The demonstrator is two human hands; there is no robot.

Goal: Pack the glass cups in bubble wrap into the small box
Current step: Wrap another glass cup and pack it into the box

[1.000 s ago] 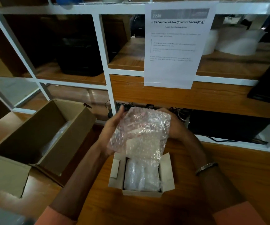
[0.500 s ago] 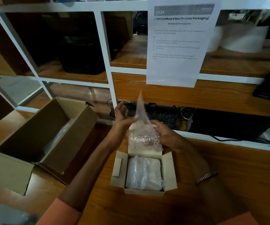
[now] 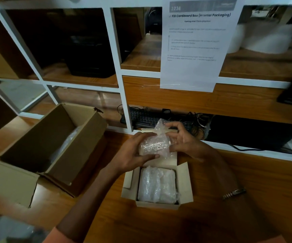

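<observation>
A glass cup in bubble wrap [image 3: 153, 142] is held just above the far end of the small white box [image 3: 187, 183], which stands open on the wooden table. My left hand [image 3: 133, 153] cups the bundle from the left and below. My right hand [image 3: 182, 137] touches its right side, fingers spread, thumb and forefinger near the loose wrap end sticking up. Inside the small box lies another bubble-wrapped bundle [image 3: 156, 185] that fills most of it.
A large brown cardboard box [image 3: 27, 151] stands open to the left with some bubble wrap [image 3: 66, 142] inside. A white-framed shelf [image 3: 124, 102] rises behind, with a printed sheet [image 3: 194, 50] taped on it. A keyboard [image 3: 141, 116] and cables sit underneath.
The bubble wrap sheet, spread wide a second ago, has been folded in around the cup into a compact bundle. Both hands have come lower and closer together over the small box.
</observation>
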